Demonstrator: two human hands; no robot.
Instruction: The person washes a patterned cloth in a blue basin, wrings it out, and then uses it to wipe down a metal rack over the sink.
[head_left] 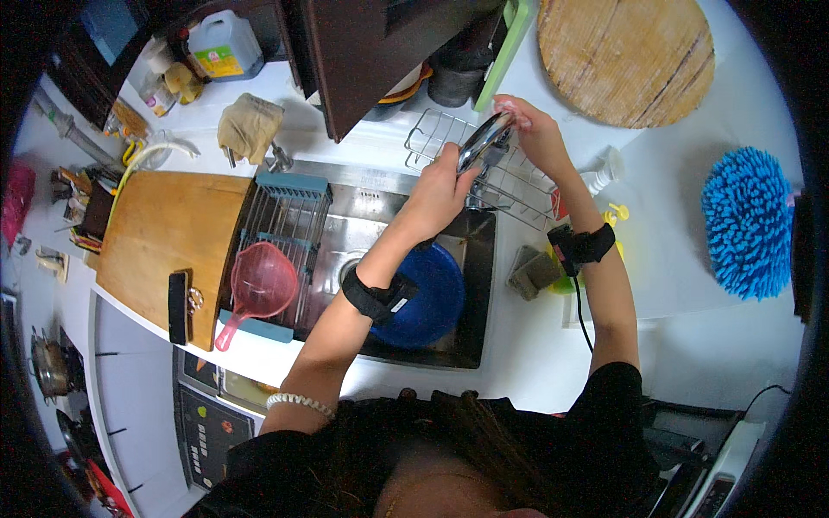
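Observation:
A chrome kitchen faucet (480, 141) rises at the back right of the sink (344, 241). My left hand (440, 189) grips the front end of its curved spout. Around the far end of the spout is my right hand (535, 137), pressing a pink and white cloth or sponge (515, 109) to the metal. Wire racks (440, 126) stand beside and behind the faucet, partly covered by my hands. Below my left forearm lies a blue basin (431, 301) in the sink. My right fingertips are partly hidden by the cloth.
A teal-ended drying rack (285, 207) spans the sink's left side, with a pink strainer or ladle (262, 281) on it. Left of it is a wooden board (175, 226) bearing a phone (178, 307). A dark cabinet door (363, 58) hangs close. Sponges (532, 272) sit right of the sink.

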